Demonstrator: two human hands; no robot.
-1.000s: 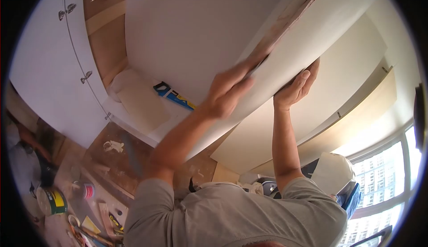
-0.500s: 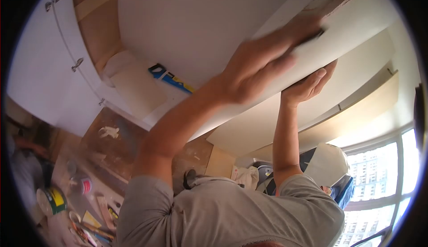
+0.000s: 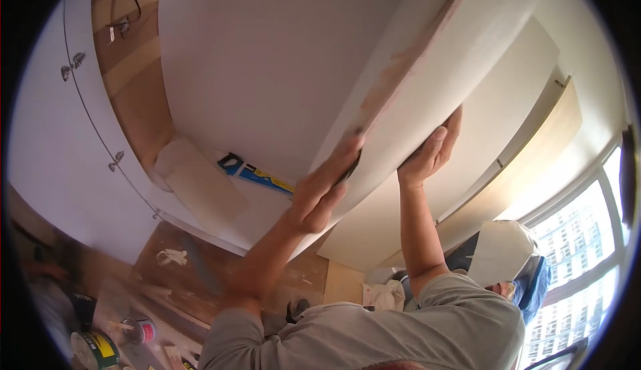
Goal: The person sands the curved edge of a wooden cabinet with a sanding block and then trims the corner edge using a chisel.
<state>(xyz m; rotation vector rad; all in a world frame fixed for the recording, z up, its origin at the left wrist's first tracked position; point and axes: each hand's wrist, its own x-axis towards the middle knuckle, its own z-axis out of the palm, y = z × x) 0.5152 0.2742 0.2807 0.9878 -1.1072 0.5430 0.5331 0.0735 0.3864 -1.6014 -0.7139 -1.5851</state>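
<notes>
A long white panel [image 3: 461,83] slants up from the middle of the view to the upper right, with a rough pinkish-brown strip along one edge. My left hand [image 3: 324,190] lies closed against that edge, low on the panel. A thin dark piece shows under its fingers; its kind I cannot make out. Farther right, my right hand [image 3: 429,149] is cupped around the panel's other edge, thumb towards me, with some fingers hidden behind it.
A blue handsaw [image 3: 257,176] lies on a white ledge beside a rolled sheet [image 3: 200,176]. White cabinet doors [image 3: 73,149] stand left. Below are a green-and-yellow tin [image 3: 97,350], a smaller tin [image 3: 140,330] and part of another person [image 3: 50,303]. A window [image 3: 574,256] is at right.
My left hand has slid down and left along the panel's edge with the dark piece. My right hand stays at the opposite edge. The camera view has turned somewhat.
</notes>
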